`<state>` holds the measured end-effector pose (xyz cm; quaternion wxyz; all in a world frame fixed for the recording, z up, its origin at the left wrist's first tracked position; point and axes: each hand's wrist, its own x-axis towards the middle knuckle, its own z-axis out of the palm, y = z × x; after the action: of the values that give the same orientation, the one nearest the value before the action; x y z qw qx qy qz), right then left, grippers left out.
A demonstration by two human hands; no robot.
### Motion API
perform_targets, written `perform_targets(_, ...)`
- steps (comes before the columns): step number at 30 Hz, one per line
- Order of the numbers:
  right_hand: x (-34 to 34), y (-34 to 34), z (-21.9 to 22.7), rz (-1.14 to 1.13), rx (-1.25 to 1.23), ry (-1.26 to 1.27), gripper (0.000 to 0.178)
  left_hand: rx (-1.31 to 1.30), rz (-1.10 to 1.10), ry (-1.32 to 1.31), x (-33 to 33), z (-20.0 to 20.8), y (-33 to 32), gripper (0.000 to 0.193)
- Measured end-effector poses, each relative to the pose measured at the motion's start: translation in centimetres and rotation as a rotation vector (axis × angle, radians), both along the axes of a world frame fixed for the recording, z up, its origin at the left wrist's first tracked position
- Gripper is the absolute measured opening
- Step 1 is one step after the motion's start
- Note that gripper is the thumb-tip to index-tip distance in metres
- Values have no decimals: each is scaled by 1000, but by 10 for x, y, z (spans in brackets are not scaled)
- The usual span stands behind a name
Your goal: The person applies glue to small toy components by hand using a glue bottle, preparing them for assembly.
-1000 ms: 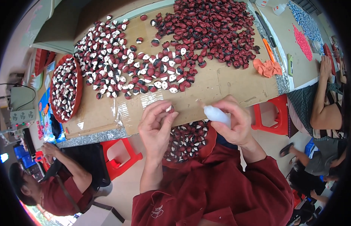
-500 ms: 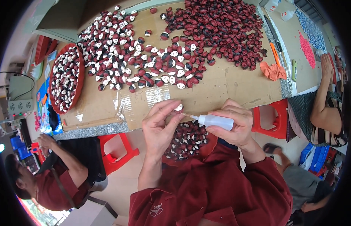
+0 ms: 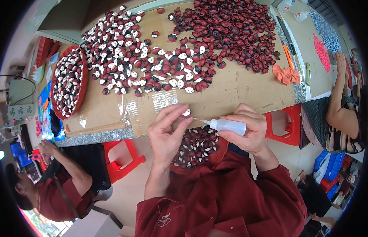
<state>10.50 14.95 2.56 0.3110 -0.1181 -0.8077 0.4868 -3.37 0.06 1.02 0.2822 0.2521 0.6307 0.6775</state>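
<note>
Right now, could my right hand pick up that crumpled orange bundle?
Probably not: your right hand grips a squeeze bottle. Otherwise, only flat cardboard seems to lie between hand and bundle.

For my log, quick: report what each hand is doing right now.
Left hand: closed, pinching a small dark-red and white piece.
Right hand: closed, holding a translucent squeeze bottle pointed toward that piece.

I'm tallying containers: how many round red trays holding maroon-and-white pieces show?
2: one round red tray at left, another red tray before the maroon cloth shirt, partly hidden. More may be hidden.
</note>
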Motion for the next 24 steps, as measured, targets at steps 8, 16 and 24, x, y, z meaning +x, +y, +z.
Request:
perform_targets(8, 2, 4, 4, -44, -19, -22, 27, 22, 7, -10, 0, -1, -1, 34)
perform_targets(16, -16, 1, -13, -54, -158, 20, 33, 74, 78, -162, 7, -2, -9, 34)
perform_targets(24, -9, -6, 10, 42, -173, -166, 32, 191, 141, -138, 3, -4, -16, 26)
